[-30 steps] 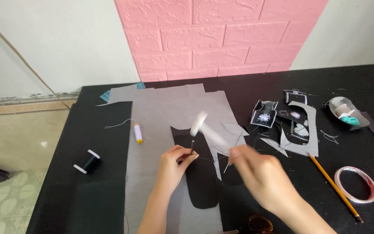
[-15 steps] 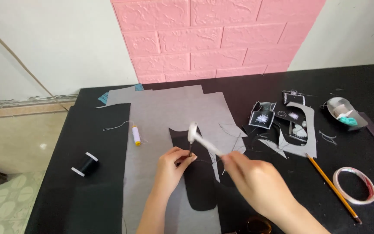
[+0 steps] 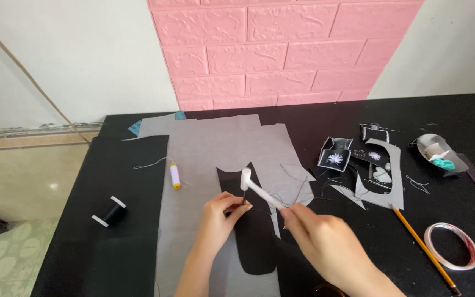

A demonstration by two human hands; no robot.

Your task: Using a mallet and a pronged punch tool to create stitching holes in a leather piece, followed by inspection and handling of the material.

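Grey fabric pieces (image 3: 210, 159) lie spread on a black table (image 3: 111, 253), with a long black fabric strip (image 3: 255, 236) laid on top of them. My left hand (image 3: 221, 220) pinches a thin needle-like thing upright at the upper part of the black strip. My right hand (image 3: 325, 242) holds a small white tool (image 3: 257, 187) by its handle, its rounded head just above the left fingertips. A thin thread trails across the grey fabric near both hands.
A yellow-capped white tube (image 3: 175, 176) lies on the grey fabric, a black thread spool (image 3: 109, 212) at the left. Printed black-and-white fabric scraps (image 3: 358, 165), a pencil (image 3: 421, 247), a tape roll (image 3: 451, 246) and a tape dispenser (image 3: 435, 151) sit at the right. A pink brick panel backs the table.
My right hand has swung the white tool down from a raised, blurred position to just over the left fingertips. The left hand has stayed pinched on the black strip.
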